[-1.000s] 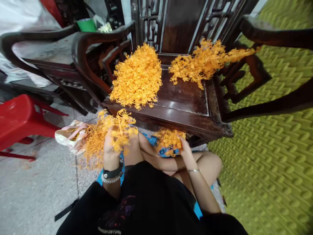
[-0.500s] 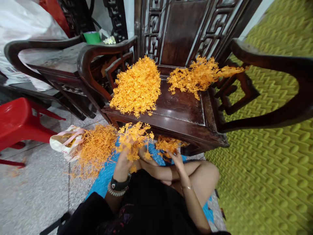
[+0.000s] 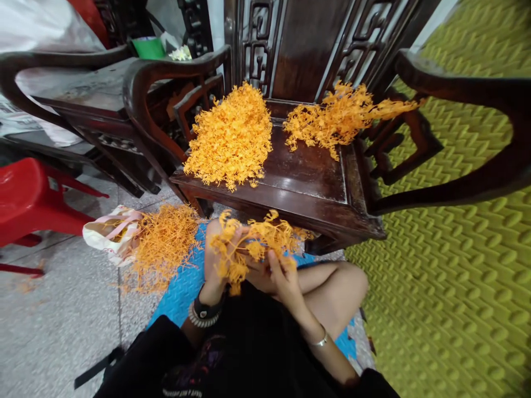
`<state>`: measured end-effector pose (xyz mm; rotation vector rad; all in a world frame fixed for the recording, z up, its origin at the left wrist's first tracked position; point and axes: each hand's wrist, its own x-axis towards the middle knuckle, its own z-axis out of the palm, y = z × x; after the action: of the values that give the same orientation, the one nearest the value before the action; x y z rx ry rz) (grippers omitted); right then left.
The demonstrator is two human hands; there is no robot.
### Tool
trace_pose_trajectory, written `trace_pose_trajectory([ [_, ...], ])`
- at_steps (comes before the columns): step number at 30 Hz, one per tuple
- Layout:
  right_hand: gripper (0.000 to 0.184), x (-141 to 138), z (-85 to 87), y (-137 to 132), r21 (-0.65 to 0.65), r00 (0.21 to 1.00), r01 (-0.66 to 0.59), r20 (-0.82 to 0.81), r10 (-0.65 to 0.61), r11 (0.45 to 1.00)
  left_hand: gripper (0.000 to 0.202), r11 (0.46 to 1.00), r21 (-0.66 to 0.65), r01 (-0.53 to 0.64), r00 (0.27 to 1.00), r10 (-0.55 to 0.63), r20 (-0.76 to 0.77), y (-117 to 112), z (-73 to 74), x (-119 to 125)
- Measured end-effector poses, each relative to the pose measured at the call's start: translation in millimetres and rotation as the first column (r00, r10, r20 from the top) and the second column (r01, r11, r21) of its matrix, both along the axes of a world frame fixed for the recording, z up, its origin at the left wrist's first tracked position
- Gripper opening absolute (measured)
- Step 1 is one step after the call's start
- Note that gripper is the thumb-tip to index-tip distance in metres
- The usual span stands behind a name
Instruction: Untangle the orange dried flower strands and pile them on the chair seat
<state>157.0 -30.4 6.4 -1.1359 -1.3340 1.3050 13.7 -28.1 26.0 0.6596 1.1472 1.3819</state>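
My left hand (image 3: 215,268) is closed round a loose bunch of orange plastic sprigs (image 3: 234,268), thin stems with curled, claw-like ends. The bunch covers most of its fingers. Close to its right, my right hand (image 3: 286,284) has thumb and fingers pinched together on an orange sprig (image 3: 290,262), level with the bunch. Several sprigs spread between the two hands, and where one hand's pieces stop is hard to tell. On the chair seat above lies a large heap of the same orange sprigs (image 3: 232,135), with a longer, looser bundle (image 3: 332,121) to its right.
A dark wooden chair (image 3: 307,182) stands before me. Thin orange strands (image 3: 166,243) spill from a white bag (image 3: 105,237) on the floor. A red stool (image 3: 20,199) stands left, and a green tape roll (image 3: 148,47) sits on a side table. Blue matting (image 3: 178,296) lies beneath me, yellow-green matting (image 3: 448,276) right.
My right hand has come up and left from the orange pieces under the chair's front edge, bringing a sprig beside the left hand's bunch. The left hand has shifted slightly right.
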Motion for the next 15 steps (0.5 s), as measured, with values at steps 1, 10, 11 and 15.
trace_pose_trajectory([
  [1, 0.047, 3, -0.5, 2, 0.002, 0.996, 0.082, -0.031, -0.082, 0.997, 0.031, 1.000, 0.001, 0.026, 1.000, -0.026, 0.016, 3, 3.3, -2],
  [10, 0.026, 50, 30.8, 32, -0.228, 0.695, 0.355, -0.585, -0.419, 0.907, 0.040, 0.998, -0.007, -0.069, 0.977, 0.069, 0.199, 10, 1.5, -6],
  [11, 0.021, 54, 32.4, 32, -0.266, 0.678, 0.320, -0.606, -0.415, 0.910, 0.039, 0.998, 0.009, -0.067, 0.968, 0.062, 0.242, 11, 2.5, -6],
  [15, 0.023, 63, 34.7, 25, -0.290, 0.673, 0.220, -0.646, -0.360, 0.931, 0.045, 0.998, 0.046, -0.050, 0.890, 0.024, 0.455, 13, 6.7, -8],
])
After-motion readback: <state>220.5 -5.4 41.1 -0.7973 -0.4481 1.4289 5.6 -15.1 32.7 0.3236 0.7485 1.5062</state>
